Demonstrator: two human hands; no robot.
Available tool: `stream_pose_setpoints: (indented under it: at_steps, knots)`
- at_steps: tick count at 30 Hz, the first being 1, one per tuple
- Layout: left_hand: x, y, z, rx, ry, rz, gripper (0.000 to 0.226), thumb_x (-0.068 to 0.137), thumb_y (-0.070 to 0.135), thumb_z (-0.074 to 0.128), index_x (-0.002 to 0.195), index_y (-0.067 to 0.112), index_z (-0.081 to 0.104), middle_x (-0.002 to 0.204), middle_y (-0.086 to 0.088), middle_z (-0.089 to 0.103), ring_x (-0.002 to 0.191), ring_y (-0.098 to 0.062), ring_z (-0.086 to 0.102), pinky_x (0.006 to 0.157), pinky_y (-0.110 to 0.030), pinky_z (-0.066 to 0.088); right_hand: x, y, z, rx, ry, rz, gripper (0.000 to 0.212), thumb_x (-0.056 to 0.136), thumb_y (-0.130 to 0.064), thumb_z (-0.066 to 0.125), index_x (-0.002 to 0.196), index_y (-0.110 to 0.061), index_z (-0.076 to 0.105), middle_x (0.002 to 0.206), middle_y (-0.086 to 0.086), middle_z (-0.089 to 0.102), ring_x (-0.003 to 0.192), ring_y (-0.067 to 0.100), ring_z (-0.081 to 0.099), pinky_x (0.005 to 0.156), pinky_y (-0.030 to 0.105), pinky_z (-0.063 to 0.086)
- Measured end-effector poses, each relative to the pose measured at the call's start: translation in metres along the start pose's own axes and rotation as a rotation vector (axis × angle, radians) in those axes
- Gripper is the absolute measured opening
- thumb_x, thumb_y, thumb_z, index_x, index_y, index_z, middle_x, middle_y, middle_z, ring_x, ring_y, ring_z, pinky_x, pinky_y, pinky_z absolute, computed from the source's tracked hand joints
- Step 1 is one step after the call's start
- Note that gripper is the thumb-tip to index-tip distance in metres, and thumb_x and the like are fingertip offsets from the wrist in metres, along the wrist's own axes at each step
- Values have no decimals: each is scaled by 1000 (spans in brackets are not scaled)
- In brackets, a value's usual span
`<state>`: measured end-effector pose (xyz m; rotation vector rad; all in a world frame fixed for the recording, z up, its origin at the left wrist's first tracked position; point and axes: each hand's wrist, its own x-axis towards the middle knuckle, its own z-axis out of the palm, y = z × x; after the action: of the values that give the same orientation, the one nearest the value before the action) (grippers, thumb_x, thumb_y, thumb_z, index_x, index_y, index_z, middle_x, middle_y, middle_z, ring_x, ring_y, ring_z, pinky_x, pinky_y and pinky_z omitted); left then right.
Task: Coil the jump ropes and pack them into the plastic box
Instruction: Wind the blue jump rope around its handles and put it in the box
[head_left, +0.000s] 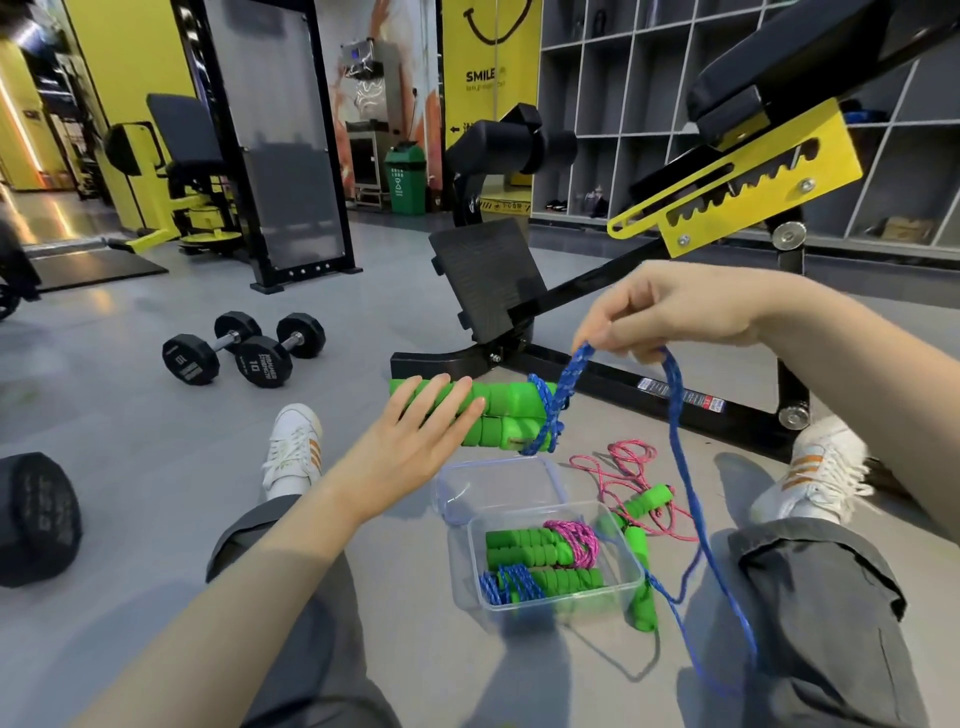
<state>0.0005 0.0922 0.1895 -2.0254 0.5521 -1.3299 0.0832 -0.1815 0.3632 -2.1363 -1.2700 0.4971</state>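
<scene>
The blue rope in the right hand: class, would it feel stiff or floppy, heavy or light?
Probably floppy: the blue rope sags from the right hand in a slack loop towards the floor. Likely light: a fingertip pinch alone holds it up. Its turns round the green handles, which the left hand holds, might slip loose if released.

The grey floor (410, 571) lies open left of the clear plastic box (631, 582). A loose pink jump rope (647, 500) and hanging blue rope (688, 483) crowd its right; black bench frame (613, 382) behind.
</scene>
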Motion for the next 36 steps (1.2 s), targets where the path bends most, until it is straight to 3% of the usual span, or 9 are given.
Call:
stream_pose_setpoints:
  at_steps: [7, 11, 15, 18, 20, 23, 27, 31, 36]
  knots:
    - [18, 5, -18, -78, 107, 52, 34, 99, 2, 32, 131, 5, 45, 133, -18, 43, 117, -34, 47, 101, -47, 38, 25, 17, 1, 135, 161, -74, 15, 90, -8, 57, 94, -10, 71, 65, -3, 59, 54, 5, 47, 52, 19, 39]
    - [29, 4, -20, -83, 188, 7, 34, 98, 2, 37, 132, 5, 45, 134, -18, 43, 120, -34, 46, 102, -47, 36, 31, 52, 16, 446, 247, -62, 13, 88, -10, 58, 88, -15, 70, 65, 0, 55, 49, 6, 39, 50, 18, 34]
    - [36, 1, -17, -67, 222, -61, 36, 98, 1, 42, 134, 3, 43, 135, -20, 41, 120, -36, 46, 101, -49, 39, 35, 86, 55, 728, 345, 27, 18, 68, -20, 69, 85, -14, 70, 79, 12, 61, 73, 21, 53, 70, 32, 43]
    - [38, 4, -14, -57, 228, -110, 35, 98, 0, 39, 133, 3, 44, 134, -20, 42, 119, -36, 47, 99, -49, 40, 37, 97, 96, 893, 320, 36, 16, 79, -18, 61, 82, -3, 57, 58, 7, 51, 53, 11, 40, 51, 20, 34]
    - [38, 7, -10, -45, 220, -137, 37, 97, -1, 37, 133, 3, 44, 134, -20, 42, 119, -35, 47, 99, -48, 39, 39, 99, 124, 875, 344, 120, 28, 96, -18, 39, 81, 0, 54, 44, -1, 44, 37, 8, 26, 41, 17, 25]
    - [33, 8, -4, -33, 196, -154, 38, 97, -2, 36, 134, 3, 44, 134, -20, 41, 119, -35, 46, 100, -48, 37, 35, 96, 155, 745, 368, 187, 50, 102, -31, 24, 87, -5, 63, 43, 4, 45, 33, 11, 25, 39, 19, 23]
    - [20, 8, 7, -13, 144, -163, 38, 96, -3, 36, 132, 2, 46, 133, -21, 42, 117, -36, 47, 98, -49, 38, 17, 81, 160, 517, 393, 134, 37, 102, -29, 30, 100, -8, 61, 49, 4, 47, 35, 11, 32, 42, 20, 30]
    - [8, 9, 14, 24, 76, -166, 40, 95, -4, 35, 133, 2, 46, 133, -22, 42, 117, -37, 45, 99, -49, 36, 1, 66, 143, 425, 132, 135, 24, 100, -23, 40, 111, -10, 57, 51, 1, 47, 39, 11, 38, 42, 15, 35]
    - [1, 13, 15, 42, 21, -154, 42, 94, -3, 33, 134, 2, 45, 134, -22, 41, 118, -38, 44, 100, -49, 34, -12, 50, 102, 305, -9, 93, 14, 95, -22, 52, 96, -11, 61, 46, 0, 43, 38, 10, 42, 50, 23, 45]
